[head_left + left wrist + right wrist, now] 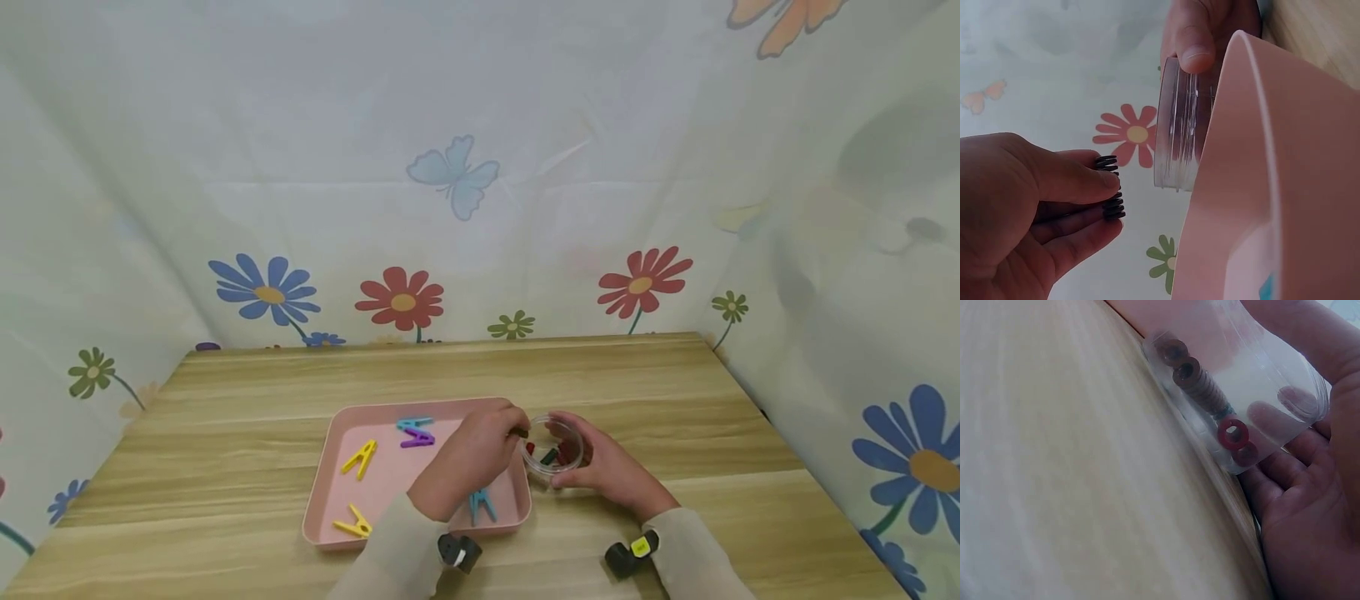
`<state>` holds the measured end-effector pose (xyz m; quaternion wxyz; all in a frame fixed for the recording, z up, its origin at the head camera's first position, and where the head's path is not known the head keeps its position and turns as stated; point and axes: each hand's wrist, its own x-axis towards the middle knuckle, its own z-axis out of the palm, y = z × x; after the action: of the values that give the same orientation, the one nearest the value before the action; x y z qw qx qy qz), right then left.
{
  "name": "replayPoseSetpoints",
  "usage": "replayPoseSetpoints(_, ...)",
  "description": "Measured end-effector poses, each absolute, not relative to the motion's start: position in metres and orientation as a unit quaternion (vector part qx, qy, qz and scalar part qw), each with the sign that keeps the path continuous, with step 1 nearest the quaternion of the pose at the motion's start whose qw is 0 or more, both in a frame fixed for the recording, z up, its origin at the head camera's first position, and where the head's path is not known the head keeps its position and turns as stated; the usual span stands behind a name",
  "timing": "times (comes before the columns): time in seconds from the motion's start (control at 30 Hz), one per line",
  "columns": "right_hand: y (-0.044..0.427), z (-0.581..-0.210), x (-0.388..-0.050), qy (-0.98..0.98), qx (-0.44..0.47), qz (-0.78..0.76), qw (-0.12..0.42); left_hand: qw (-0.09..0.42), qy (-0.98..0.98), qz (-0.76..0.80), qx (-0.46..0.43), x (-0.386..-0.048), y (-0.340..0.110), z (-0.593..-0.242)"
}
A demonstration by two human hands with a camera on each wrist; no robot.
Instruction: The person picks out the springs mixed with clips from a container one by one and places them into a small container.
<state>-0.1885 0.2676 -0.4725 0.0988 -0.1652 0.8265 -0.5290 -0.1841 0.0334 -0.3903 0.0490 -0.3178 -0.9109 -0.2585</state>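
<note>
My left hand (476, 450) is over the right part of the pink tray (390, 492), beside the mouth of a clear plastic jar (534, 468). Between its thumb and fingers it pinches a small black coil spring (1114, 214), clear of the jar in the left wrist view. My right hand (611, 468) grips the jar from the right, thumb at the near side. Several coil springs lie inside, including a red spring (1233, 432) and a dark green spring (550, 457). Whether the jar's base touches the table cannot be made out.
In the tray lie yellow clothespins (362, 458), a purple clothespin (417, 438) and blue clothespins (482, 503). The tray's right wall stands close to the jar. Beneath is a wood-grain table (247, 417), with a flowered cloth (525, 242) hanging behind it.
</note>
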Motion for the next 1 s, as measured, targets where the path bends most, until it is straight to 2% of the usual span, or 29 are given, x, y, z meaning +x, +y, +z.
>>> replayPoseSetpoints(1.0, 0.2678, -0.4712, -0.1867, 0.818, -0.156, -0.542, 0.111, 0.046, -0.900, -0.255, -0.351, -0.1822, 0.0406, -0.3956)
